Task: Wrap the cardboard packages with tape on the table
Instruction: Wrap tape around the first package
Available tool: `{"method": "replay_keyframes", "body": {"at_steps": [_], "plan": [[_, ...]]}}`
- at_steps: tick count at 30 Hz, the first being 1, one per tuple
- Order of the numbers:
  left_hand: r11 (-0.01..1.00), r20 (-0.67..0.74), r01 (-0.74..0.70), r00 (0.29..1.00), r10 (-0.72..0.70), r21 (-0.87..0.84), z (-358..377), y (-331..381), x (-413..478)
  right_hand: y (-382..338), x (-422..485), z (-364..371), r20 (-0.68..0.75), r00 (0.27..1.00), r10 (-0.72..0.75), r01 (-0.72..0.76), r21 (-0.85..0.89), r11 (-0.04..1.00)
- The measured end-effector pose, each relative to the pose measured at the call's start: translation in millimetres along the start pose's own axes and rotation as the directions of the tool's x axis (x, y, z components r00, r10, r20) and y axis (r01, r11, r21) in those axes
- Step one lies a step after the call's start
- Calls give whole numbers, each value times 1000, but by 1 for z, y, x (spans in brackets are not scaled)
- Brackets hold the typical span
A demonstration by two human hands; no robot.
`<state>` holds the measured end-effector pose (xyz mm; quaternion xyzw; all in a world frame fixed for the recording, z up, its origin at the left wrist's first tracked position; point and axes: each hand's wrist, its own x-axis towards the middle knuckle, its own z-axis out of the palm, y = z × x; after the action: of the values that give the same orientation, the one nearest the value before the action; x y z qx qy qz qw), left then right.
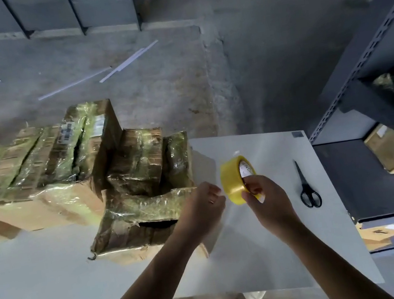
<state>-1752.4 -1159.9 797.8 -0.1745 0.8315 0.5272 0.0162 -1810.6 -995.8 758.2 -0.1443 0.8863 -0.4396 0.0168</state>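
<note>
Tape roll (pixel 235 179) sits gripped in the right hand (pixel 264 198) above the table (pixel 286 252); the left hand (pixel 203 208) pinches its free end beside the half-wrapped cardboard package (pixel 135 222). Peeling seems underway; next, that end needs pressing onto the package.

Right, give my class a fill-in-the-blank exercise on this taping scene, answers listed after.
The tape roll gripped by the right hand is ____ in colour.
The scissors on the table lie to the ____ of that hand.
The cardboard packages sit to the ____ of the left hand.
Answers: yellow, right, left.
</note>
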Motion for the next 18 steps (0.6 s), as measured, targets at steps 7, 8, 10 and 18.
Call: {"method": "replay_keyframes", "body": {"at_steps": [7, 8, 10, 18], "plan": [[946, 130, 52, 991, -11, -321, -54, 4, -7, -58, -11, 10, 25, 982, -186, 179, 159, 971], [923, 144, 69, 989, -15, -378, -61, 3, -8, -62, -12, 14, 24, 974, -226, 220, 151, 964], [843, 157, 130, 986, -55, -521, -75, 1, -11, -67, -13, 22, 15, 945, -325, 321, 119, 939], [697, 225, 167, 974, -9, -697, -121, -29, -18, -89, -10, 43, 36, 827, -561, 553, 128, 823]]}}
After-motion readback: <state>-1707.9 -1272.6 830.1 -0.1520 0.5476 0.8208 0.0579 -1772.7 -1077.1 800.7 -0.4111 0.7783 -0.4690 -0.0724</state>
